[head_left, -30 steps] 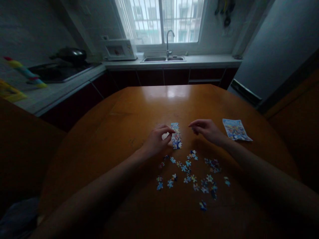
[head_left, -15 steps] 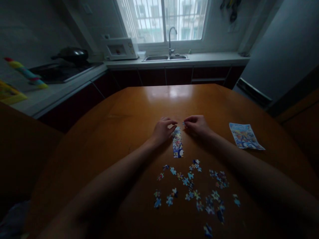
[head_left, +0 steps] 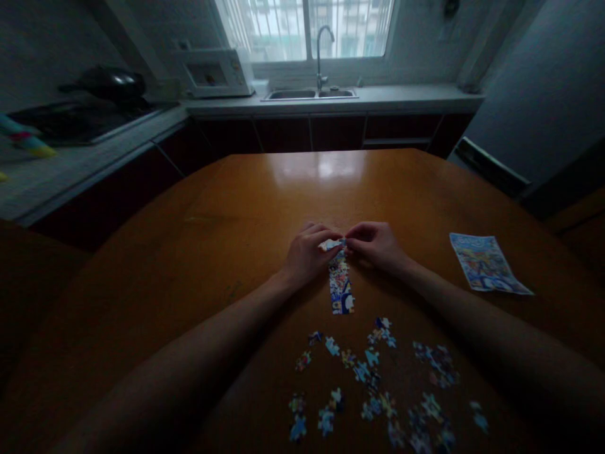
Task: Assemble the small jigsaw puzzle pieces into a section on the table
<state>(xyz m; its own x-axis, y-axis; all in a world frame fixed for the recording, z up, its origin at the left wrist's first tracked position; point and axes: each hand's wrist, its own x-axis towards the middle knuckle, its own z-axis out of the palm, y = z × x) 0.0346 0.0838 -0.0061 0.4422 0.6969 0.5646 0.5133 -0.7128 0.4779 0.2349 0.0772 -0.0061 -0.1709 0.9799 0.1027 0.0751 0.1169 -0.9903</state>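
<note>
A narrow strip of joined puzzle pieces (head_left: pixel 341 285) lies on the round wooden table (head_left: pixel 265 208), running away from me. My left hand (head_left: pixel 307 255) and my right hand (head_left: pixel 378 247) meet at its far end. Both are curled, fingertips pinching a small piece (head_left: pixel 332 244) against the top of the strip. Several loose puzzle pieces (head_left: pixel 378 378) are scattered on the table nearer to me, between my forearms.
A printed picture sheet (head_left: pixel 486 272) lies on the table at the right. Beyond the table runs a counter with a sink and tap (head_left: pixel 312 93), a microwave (head_left: pixel 212 72) and a dark pan (head_left: pixel 111 82) on a hob. A grey fridge (head_left: pixel 534 94) stands at the right.
My right hand has moved left to the strip's far end and met my left hand there. The view has tilted down, so the strip and loose pieces sit lower.
</note>
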